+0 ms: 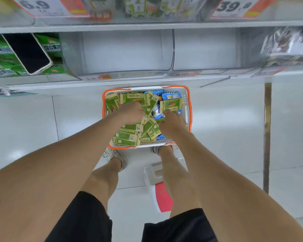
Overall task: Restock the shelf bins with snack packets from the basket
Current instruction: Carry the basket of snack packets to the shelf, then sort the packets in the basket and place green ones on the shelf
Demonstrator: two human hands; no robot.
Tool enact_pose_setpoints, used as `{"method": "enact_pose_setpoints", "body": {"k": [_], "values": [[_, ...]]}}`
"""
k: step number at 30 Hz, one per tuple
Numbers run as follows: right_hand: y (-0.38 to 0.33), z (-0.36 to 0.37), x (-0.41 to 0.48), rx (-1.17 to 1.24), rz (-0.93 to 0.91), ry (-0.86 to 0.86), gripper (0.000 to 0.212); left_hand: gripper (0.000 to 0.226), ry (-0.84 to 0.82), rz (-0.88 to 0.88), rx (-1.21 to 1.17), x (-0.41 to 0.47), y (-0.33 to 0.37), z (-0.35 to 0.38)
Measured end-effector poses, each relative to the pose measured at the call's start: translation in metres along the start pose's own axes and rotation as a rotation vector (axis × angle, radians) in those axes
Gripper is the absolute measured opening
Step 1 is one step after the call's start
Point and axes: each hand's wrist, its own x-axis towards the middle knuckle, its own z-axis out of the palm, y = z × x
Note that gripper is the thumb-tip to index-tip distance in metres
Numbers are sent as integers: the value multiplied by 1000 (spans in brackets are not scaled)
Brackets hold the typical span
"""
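Observation:
A white basket with an orange rim (pixel 190 109) stands on the floor below the shelf, filled with green snack packets (pixel 128 136) and a few blue ones (pixel 170 96). My left hand (pixel 129 113) is down in the basket's left half, fingers curled into the green packets. My right hand (pixel 171 121) reaches into the right half, its fingers on a green packet (pixel 171 104) at the pile's top right. Whether either hand has a firm hold is hidden by the backs of the hands. Two clear shelf bins (pixel 122 51) (pixel 205 49) above the basket hold nothing.
A phone (pixel 27 52) leans on green bags (pixel 0 67) in the bin at the left. Dark packets (pixel 287 46) fill the bin at the right. Price tags line the shelf edges. My feet stand just behind the basket, beside a white and red step stool (pixel 157 182).

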Motion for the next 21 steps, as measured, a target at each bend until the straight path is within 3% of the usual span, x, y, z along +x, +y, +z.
{"method": "enact_pose_setpoints", "body": {"k": [6,12,21], "values": [[-1,-21,23,-153,-211,-72,44,33,134,68,-103,11,25,-10],[33,-33,56,-347,-376,-9,44,34,243,25,-194,42,22,21],[53,35,177,-830,-825,49,51,23,395,94,-60,141,-16,82]]}}
